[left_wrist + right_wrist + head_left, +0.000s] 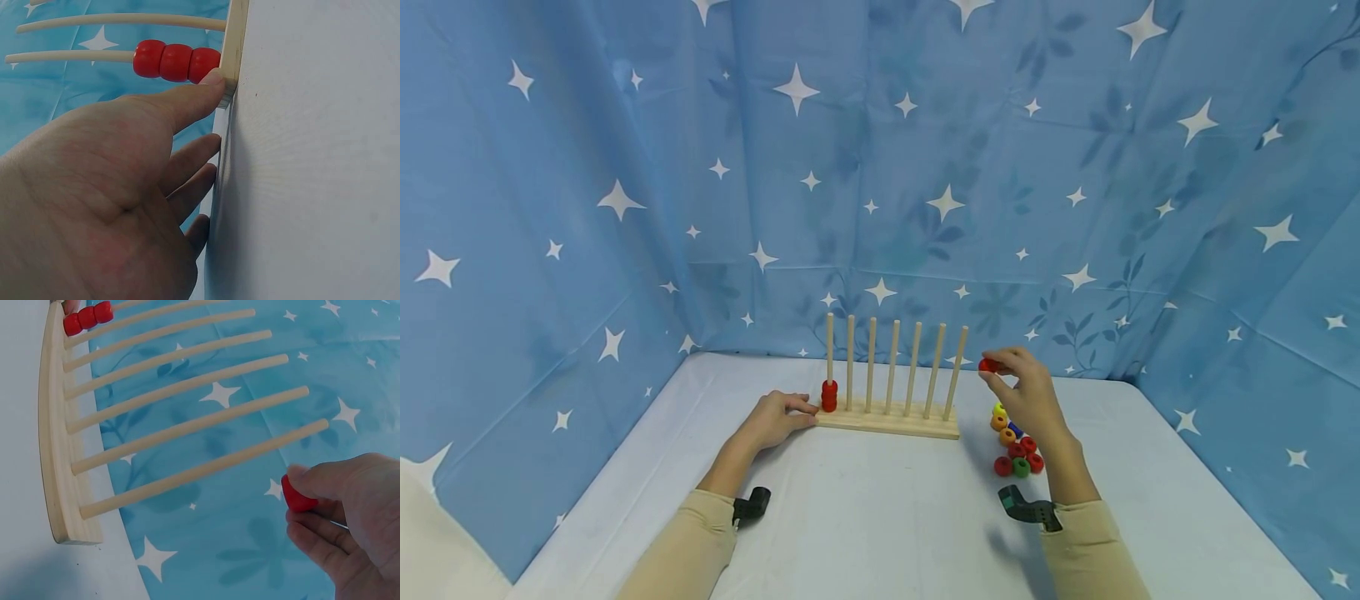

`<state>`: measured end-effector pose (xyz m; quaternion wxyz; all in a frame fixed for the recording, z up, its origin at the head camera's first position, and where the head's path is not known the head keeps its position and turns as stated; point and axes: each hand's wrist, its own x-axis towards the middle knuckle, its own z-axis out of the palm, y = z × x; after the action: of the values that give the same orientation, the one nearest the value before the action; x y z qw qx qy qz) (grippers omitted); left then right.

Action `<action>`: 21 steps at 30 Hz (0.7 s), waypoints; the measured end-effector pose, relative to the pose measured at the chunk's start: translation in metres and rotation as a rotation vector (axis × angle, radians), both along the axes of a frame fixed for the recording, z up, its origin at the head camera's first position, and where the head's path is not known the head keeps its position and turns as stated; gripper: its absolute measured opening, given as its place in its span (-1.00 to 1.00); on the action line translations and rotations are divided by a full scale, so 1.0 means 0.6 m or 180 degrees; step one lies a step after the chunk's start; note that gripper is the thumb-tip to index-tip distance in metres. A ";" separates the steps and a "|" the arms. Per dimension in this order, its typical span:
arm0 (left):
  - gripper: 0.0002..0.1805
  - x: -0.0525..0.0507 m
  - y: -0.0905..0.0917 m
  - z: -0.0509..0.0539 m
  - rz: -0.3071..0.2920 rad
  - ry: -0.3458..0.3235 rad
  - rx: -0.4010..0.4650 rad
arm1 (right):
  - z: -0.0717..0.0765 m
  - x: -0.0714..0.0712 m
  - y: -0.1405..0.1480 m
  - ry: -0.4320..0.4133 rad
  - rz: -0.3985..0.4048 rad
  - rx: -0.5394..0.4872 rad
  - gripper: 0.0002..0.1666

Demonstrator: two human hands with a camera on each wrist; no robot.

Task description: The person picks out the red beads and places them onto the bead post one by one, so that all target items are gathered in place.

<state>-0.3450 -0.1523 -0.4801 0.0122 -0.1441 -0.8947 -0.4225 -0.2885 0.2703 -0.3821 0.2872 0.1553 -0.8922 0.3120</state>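
Note:
A wooden peg rack (887, 419) with a row of several upright pegs stands on the table. Three red beads (176, 61) are stacked on its leftmost peg; the other pegs are bare. My left hand (780, 418) holds the left end of the rack's base, thumb on the end beside the lowest bead; the index finger is mostly hidden in the left wrist view. My right hand (1028, 393) pinches a red bead (299, 497) between thumb and fingers. It is up in the air, right of the rightmost peg's top and apart from it.
Loose beads lie in a group below the right hand, among them a red bead (1003, 466), a green bead (1021, 468), an orange bead (1007, 437) and a yellow one. A blue star-patterned curtain (880, 208) hangs behind and beside the white table (865, 517).

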 end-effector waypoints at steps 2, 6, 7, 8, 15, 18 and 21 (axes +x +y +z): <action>-0.81 0.000 0.000 0.000 0.0003 0.0002 -0.0001 | 0.001 0.000 -0.002 0.0077 0.0020 0.0015 -0.65; -0.81 -0.001 0.000 -0.001 0.0005 0.0001 -0.0010 | 0.003 0.001 -0.006 0.0189 0.0066 0.0030 -0.65; -0.81 -0.001 0.001 -0.001 0.0006 -0.0009 -0.0002 | 0.004 0.001 -0.007 0.0203 0.0068 0.0031 -0.65; -0.81 0.000 0.001 -0.001 0.0007 -0.0016 0.0001 | 0.004 0.002 -0.008 0.0214 0.0071 0.0032 -0.65; -0.80 -0.001 0.001 -0.004 -0.0023 0.0023 -0.0011 | 0.007 0.005 -0.021 0.0307 0.0136 0.0001 -0.65; -0.80 -0.001 0.001 -0.003 -0.0020 0.0002 0.0023 | 0.007 0.004 -0.027 0.0367 0.0196 -0.0035 -0.65; -0.80 0.000 0.000 -0.001 -0.0036 0.0023 0.0030 | 0.007 0.003 -0.034 0.0442 0.0252 -0.0061 -0.64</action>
<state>-0.3453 -0.1522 -0.4808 0.0137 -0.1507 -0.8918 -0.4264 -0.2869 0.2500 -0.3780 0.3373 0.2089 -0.8603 0.3201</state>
